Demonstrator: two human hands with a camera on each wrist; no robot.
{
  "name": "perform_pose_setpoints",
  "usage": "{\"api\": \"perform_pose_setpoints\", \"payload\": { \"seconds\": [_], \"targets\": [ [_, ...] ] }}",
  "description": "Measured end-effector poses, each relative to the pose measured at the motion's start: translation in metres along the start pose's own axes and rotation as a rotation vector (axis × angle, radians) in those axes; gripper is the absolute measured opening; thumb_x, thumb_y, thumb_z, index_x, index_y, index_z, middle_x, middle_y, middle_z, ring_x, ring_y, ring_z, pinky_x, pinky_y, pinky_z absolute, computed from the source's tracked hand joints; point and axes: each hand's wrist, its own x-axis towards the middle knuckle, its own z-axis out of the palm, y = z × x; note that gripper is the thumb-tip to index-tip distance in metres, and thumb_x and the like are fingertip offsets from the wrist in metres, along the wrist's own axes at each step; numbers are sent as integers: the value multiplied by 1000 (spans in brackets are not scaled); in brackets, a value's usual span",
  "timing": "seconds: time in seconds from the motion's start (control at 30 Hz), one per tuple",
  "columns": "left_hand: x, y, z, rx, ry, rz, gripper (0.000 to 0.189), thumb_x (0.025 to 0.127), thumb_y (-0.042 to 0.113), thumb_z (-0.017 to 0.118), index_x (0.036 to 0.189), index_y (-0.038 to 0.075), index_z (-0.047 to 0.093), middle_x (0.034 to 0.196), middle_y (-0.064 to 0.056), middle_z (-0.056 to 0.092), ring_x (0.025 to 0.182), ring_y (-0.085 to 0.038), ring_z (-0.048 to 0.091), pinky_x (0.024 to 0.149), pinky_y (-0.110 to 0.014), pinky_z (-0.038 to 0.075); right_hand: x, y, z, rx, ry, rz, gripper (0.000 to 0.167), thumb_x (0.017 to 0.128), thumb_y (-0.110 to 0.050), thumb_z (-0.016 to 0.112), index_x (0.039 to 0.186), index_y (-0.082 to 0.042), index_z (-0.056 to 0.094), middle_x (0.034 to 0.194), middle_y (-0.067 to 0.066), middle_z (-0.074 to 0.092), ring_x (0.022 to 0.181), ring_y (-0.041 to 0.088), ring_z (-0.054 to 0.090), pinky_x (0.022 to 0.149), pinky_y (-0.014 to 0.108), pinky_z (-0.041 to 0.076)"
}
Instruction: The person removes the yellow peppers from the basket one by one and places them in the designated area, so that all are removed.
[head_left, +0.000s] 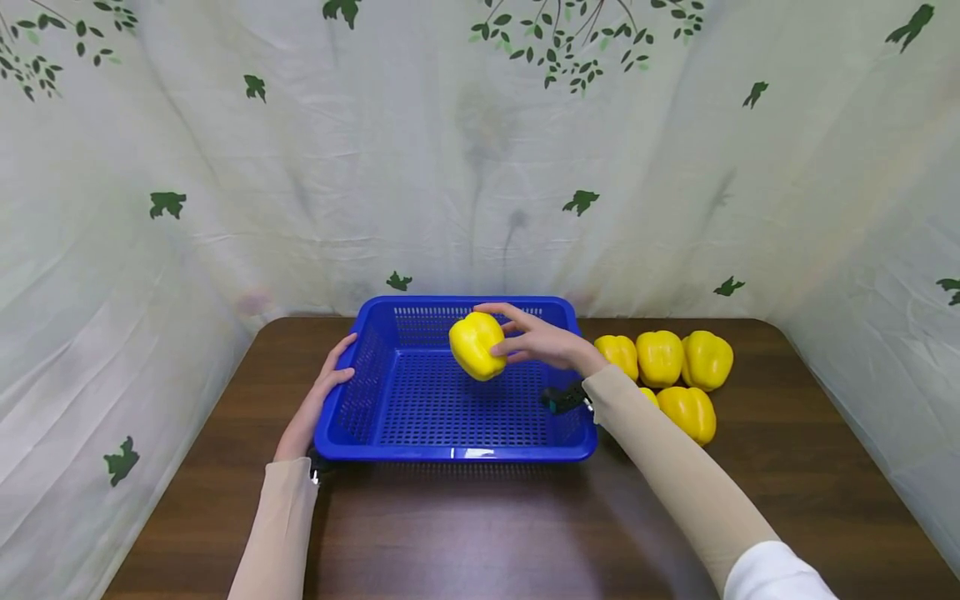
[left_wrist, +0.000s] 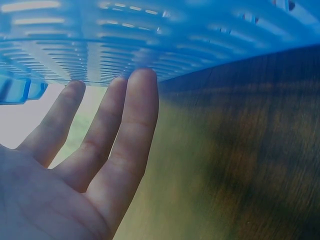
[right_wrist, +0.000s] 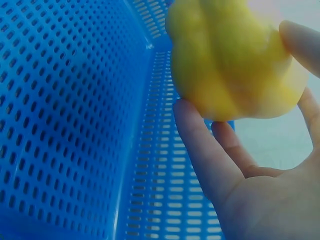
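Observation:
My right hand (head_left: pixel 542 340) holds a yellow bell pepper (head_left: pixel 477 346) above the floor of a blue plastic basket (head_left: pixel 457 453). In the right wrist view, fingertips and thumb grip the pepper (right_wrist: pixel 232 65) from its sides, with the basket's slotted wall (right_wrist: pixel 165 165) behind it. At the basket's left side is my left hand (head_left: pixel 318 400), its thumb and fingertips along the rim. The left wrist view has that hand's fingers (left_wrist: pixel 132 120) fairly straight, tips right at the basket's outer wall (left_wrist: pixel 130 35). No other pepper shows inside the basket.
To the right of the basket, several yellow bell peppers (head_left: pixel 660 358) are grouped on the brown wooden table (head_left: pixel 450 533); my right forearm partly hides one. A pale curtain (head_left: pixel 420 167) with leaf patterns hangs behind the table and along both sides.

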Motion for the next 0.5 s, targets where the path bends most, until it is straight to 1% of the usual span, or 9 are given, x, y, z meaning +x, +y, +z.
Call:
{"api": "perform_pose_setpoints", "payload": {
  "seconds": [0.2, 0.5],
  "targets": [
    [0, -1, -1, 6, 0, 15, 60, 95, 5, 30, 152, 23, 24, 149, -22, 12, 118, -9, 33, 93, -19, 31, -10, 0, -8, 25, 19, -9, 68, 91, -5, 61, 150, -23, 30, 135, 21, 37, 117, 33, 47, 95, 47, 43],
    [1, -3, -2, 2, -4, 44, 60, 95, 4, 30, 149, 31, 31, 146, -25, 13, 114, -6, 37, 92, -18, 32, -27, 1, -22, 48, 54, -1, 69, 92, -6, 61, 150, -22, 29, 136, 22, 38, 115, 33, 50, 95, 44, 44]
  ]
}}
